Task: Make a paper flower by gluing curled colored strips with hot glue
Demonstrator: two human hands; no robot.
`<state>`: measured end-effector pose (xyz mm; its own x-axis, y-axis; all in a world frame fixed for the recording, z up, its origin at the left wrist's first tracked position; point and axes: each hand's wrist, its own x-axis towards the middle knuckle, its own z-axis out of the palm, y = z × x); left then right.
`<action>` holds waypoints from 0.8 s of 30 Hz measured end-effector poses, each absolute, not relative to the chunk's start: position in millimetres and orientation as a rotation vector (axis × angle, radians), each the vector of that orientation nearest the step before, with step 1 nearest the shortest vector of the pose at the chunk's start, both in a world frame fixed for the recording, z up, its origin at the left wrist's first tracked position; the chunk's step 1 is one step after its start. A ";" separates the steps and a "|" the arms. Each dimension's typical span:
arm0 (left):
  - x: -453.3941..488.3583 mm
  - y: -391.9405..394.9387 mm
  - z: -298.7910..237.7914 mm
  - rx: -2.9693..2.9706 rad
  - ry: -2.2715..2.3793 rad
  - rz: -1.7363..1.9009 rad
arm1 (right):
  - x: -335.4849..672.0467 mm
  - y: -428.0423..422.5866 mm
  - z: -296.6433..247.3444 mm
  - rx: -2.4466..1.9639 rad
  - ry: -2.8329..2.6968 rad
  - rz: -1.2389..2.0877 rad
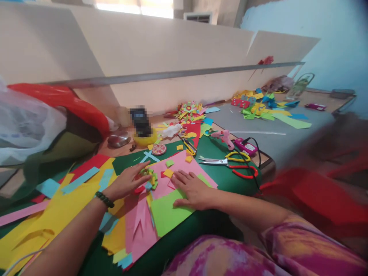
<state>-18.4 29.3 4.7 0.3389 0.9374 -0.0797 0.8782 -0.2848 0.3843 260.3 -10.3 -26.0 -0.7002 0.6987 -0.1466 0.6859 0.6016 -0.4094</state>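
Note:
My left hand (128, 181) rests on the table with its fingers stretched toward a small paper flower (149, 179) made of green, yellow, blue and red bits; the fingertips touch it. My right hand (192, 190) lies flat, fingers spread, pressing on the pink sheet (184, 166) and the light green sheet (166, 214). Small yellow and green paper squares (168, 172) lie just beyond the fingers. A dark bead bracelet (104, 199) is on my left wrist.
Scissors with red and yellow handles (230, 163), a pink glue gun (224, 137) and a pink box with a cable (245, 146) lie to the right. Yellow, pink, blue and red paper scraps (57, 214) cover the left. Finished paper crafts (191, 113) and plastic bags (31, 122) sit behind.

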 end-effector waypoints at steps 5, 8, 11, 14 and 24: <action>-7.3 30.5 17.6 2.327 1.593 -0.004 | 238.1 -29.4 -24.0 -1.159 -2.718 0.702; -13.1 27.6 12.3 2.393 1.596 0.010 | 236.8 -31.1 -15.8 -1.083 -2.710 0.753; -25.3 27.0 -1.8 2.417 1.589 0.115 | 245.3 -25.2 -10.9 -1.124 -2.644 0.788; -33.8 29.4 -13.3 2.391 1.605 0.179 | 255.4 -18.3 -13.4 -1.248 -2.622 0.732; -37.4 36.0 -0.1 2.086 1.697 0.347 | 272.3 -14.9 -15.3 -1.341 -2.653 0.696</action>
<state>-37.4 36.0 -0.1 0.2207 0.9726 -0.0733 0.8658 -0.1607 0.4739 272.3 -14.9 -15.3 -0.6112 0.7819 -0.1229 0.7414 0.5112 -0.4346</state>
